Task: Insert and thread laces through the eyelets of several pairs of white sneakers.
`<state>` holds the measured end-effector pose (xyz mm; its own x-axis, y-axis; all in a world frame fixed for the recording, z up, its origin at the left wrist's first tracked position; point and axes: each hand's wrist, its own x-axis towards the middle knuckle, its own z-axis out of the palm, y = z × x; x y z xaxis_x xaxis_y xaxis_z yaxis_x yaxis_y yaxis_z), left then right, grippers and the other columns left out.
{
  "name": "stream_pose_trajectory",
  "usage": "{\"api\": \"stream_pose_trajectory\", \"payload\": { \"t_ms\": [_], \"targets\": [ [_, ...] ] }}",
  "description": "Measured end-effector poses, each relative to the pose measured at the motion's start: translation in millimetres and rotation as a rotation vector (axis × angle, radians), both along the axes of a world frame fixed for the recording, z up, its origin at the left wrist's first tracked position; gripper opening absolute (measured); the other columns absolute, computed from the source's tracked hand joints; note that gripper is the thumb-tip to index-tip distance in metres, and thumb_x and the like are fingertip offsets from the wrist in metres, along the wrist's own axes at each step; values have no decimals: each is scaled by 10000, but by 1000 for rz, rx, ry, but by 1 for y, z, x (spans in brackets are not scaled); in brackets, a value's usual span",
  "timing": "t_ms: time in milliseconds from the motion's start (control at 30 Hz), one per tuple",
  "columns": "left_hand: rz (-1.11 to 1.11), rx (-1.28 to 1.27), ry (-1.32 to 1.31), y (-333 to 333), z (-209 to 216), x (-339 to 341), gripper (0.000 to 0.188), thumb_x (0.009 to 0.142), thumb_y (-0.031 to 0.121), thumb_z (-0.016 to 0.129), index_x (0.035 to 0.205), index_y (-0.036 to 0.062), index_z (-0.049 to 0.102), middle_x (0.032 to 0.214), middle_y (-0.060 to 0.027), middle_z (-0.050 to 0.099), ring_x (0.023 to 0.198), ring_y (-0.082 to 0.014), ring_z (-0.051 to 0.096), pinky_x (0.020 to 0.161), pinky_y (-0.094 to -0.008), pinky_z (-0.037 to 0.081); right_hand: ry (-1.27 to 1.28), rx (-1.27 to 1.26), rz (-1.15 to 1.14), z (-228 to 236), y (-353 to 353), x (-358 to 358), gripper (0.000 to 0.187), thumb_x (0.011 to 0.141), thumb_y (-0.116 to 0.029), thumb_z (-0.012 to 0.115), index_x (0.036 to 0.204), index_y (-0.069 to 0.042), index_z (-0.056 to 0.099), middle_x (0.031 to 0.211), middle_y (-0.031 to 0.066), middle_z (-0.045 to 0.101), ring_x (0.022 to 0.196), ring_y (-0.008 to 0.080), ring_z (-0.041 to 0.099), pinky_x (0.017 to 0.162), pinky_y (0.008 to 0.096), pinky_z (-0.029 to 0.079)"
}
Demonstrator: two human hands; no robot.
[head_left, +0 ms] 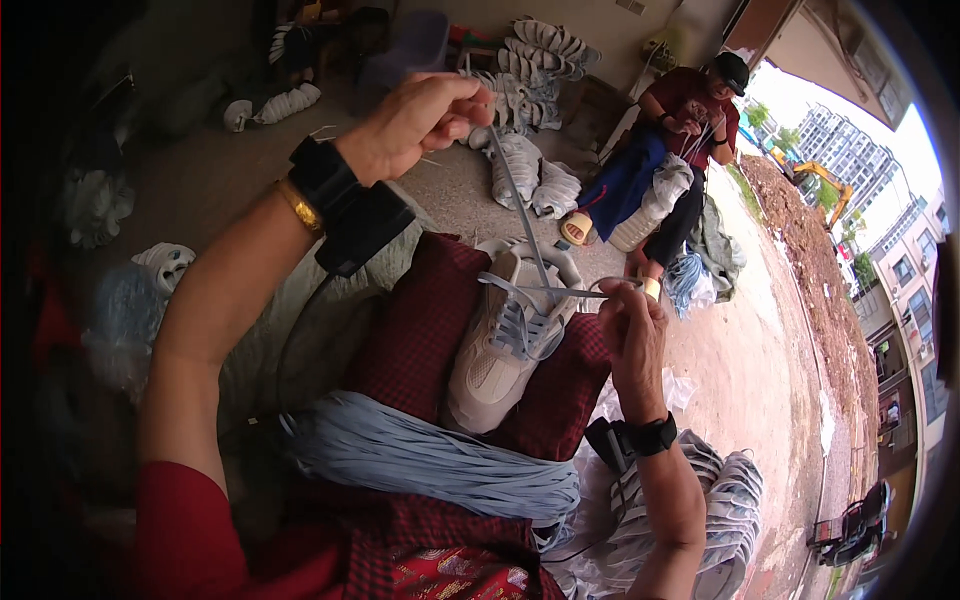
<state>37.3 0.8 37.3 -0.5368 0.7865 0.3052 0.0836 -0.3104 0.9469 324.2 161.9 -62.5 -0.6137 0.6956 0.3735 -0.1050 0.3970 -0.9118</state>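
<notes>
A beige sneaker (490, 365) rests between my knees on dark red checked cloth, its toe toward me. Pale blue-grey shoelace (520, 325) is threaded through its lower eyelets, with both ends pulled out. My left hand (425, 120), raised above and left of the shoe, pinches one lace end, and that lace runs taut down to the shoe. At the shoe's right side my right hand (635, 335) is closed on the other stretch of lace, drawn out sideways. A thick bundle of loose blue laces (440, 460) lies across my lap.
Stacked shoe uppers (720, 510) lie beside me at the lower right, more shoes (525, 170) in rows ahead. Another person (690, 120) sits at the far right, handling laces over a shoe. A plastic chair (405, 50) stands at the back. Wrapped bags (130, 300) are on my left.
</notes>
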Motion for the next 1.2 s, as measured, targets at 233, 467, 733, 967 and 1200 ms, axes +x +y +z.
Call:
{"api": "stream_pose_trajectory", "payload": {
  "t_ms": [233,467,733,967,1200],
  "targets": [
    [189,-280,-400,-76,-145,-31,287,1007,240,530,1149,-6,572,937,-113,666,662,-67,575,493,-195,409,29,-711,-11,-42,50,82,351,997,-282,519,1146,25,601,744,11,600,530,57,449,458,193,310],
    [332,-233,365,-26,-142,16,325,896,103,647,1196,11,560,1012,-105,674,840,-150,675,635,-256,538,-144,303,-120,-8,15,45,280,871,-51,586,1146,-10,562,1047,115,628,850,169,643,583,256,470],
    [29,-193,779,5,-123,56,223,806,11,719,996,22,603,969,-95,656,868,-228,683,741,-356,544,-360,548,64,-28,26,-3,94,865,-8,602,939,23,553,885,216,631,818,396,633,732,444,501],
    [261,24,1307,-2,-111,35,144,850,45,688,991,38,659,864,-111,620,772,-307,650,662,-391,525,-354,849,16,-16,33,22,81,919,-93,605,952,-29,641,882,156,633,789,373,643,674,441,500],
    [231,-57,1315,-22,-109,13,124,850,51,703,964,2,689,806,-120,626,730,-295,636,654,-387,521,-421,888,-26,-11,46,56,75,908,-57,616,963,-37,663,835,142,634,746,360,646,644,422,505]
  ]
}}
